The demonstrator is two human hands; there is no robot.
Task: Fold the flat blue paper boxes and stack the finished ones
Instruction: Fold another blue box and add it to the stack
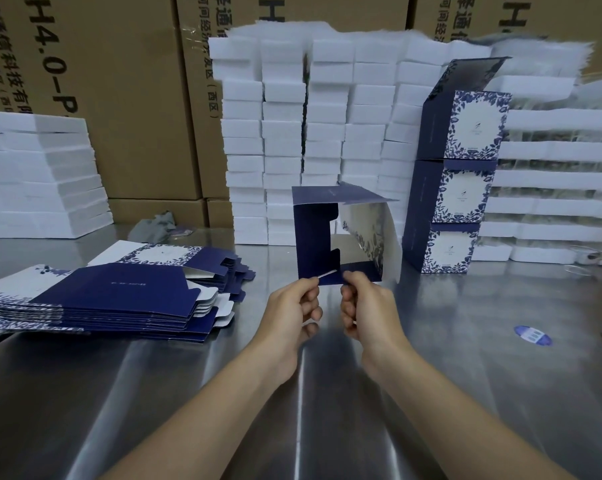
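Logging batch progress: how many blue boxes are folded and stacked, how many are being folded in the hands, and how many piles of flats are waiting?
stacked folded boxes: 3
half-folded box, pinched by left hand and right hand: 1
pile of flat boxes: 1, sheets too many to count
Total: 5

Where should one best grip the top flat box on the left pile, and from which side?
Pinch the notched flap edge at its right end, coming from the right: the top flat box lies flat on the pile, and the stepped flaps there probably let a finger under.
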